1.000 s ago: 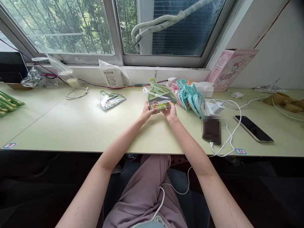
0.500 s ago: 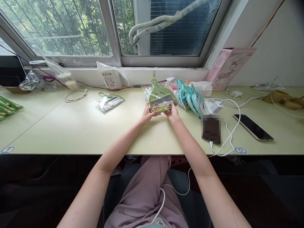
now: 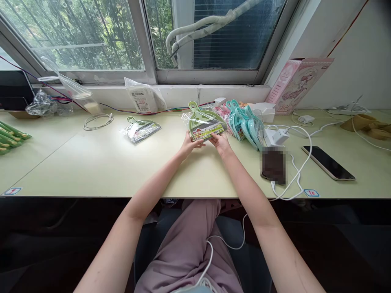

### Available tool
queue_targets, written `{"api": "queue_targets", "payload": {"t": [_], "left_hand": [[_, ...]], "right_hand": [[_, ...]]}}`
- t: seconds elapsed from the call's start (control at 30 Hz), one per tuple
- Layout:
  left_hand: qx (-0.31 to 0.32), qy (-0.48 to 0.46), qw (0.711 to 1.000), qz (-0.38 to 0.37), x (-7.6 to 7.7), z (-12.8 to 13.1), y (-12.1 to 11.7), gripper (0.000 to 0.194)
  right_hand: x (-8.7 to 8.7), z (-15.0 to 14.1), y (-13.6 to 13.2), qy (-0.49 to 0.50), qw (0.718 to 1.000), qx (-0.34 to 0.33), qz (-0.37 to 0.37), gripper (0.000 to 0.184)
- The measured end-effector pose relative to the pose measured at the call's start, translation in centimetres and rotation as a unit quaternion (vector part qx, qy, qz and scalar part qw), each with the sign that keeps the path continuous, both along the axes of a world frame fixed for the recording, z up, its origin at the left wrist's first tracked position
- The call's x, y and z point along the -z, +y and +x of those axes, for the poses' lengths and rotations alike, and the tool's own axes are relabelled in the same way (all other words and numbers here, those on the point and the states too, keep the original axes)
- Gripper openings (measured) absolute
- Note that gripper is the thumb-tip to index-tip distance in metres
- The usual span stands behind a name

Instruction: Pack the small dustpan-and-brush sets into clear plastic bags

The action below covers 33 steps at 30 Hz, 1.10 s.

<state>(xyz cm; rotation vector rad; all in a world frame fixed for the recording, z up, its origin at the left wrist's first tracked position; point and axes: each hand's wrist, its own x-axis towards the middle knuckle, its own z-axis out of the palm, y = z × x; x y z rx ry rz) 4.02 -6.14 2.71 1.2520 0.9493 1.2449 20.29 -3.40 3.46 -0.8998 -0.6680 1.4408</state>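
Observation:
A small green dustpan-and-brush set point(image 3: 204, 121) with a printed label sits in a clear plastic bag, held just above the pale green table point(image 3: 91, 162). My left hand point(image 3: 188, 143) grips its lower left corner and my right hand point(image 3: 220, 143) pinches the lower right edge. The set leans to the left, handle pointing up and away. Right beside it stands a row of teal and pink sets point(image 3: 242, 120).
Another bagged green set point(image 3: 141, 129) lies to the left, near a coiled white cable point(image 3: 97, 121). A charger point(image 3: 276, 136), white cables, a blurred object point(image 3: 273, 165) and a black phone point(image 3: 328, 162) lie to the right. A pink box point(image 3: 297, 83) leans on the wall. Green sticks point(image 3: 10, 136) at far left.
The green set tipped from upright to a flatter, left-leaning angle within the bag. Both hands stayed on its lower edge.

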Motion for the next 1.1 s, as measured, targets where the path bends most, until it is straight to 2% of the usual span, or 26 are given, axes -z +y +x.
{"api": "queue_targets", "payload": {"t": [0.17, 0.33, 0.5, 0.57, 0.7, 0.77, 0.9, 1.1], "left_hand": [[0.025, -0.008, 1.0, 0.007, -0.1, 0.4, -0.3, 0.077], [0.129, 0.029, 0.991, -0.008, 0.1, 0.8, -0.8, 0.078], [0.157, 0.05, 0.986, -0.02, -0.1, 0.7, -1.3, 0.079], [0.134, 0.046, 0.99, -0.02, -0.5, 0.6, -1.3, 0.073], [-0.017, -0.039, 0.999, -0.004, -1.0, 0.3, -0.5, 0.051], [-0.062, -0.092, 0.994, -0.006, -0.9, 0.1, 0.1, 0.047], [-0.065, -0.168, 0.983, -0.043, -0.5, -0.2, 0.8, 0.041], [-0.05, -0.143, 0.986, -0.065, -0.4, -0.3, 0.3, 0.044]], "right_hand": [[0.4, 0.1, 0.5, 0.011, 0.999, 0.031, 0.027, 0.023], [0.3, 0.3, 0.4, 0.025, 0.995, 0.079, 0.049, 0.02], [0.4, 0.5, 0.5, 0.023, 0.995, 0.095, 0.029, 0.023], [0.4, 0.6, 0.6, 0.027, 0.995, 0.09, 0.03, 0.023], [0.2, 0.6, 0.6, 0.022, 0.997, 0.071, 0.038, 0.023], [0.1, 0.3, 0.4, 0.006, 0.998, 0.049, 0.038, 0.023], [0.0, -0.5, -0.3, -0.024, 0.998, -0.011, 0.059, 0.025], [0.0, -0.7, -0.7, -0.043, 0.997, -0.025, 0.059, 0.017]]}}
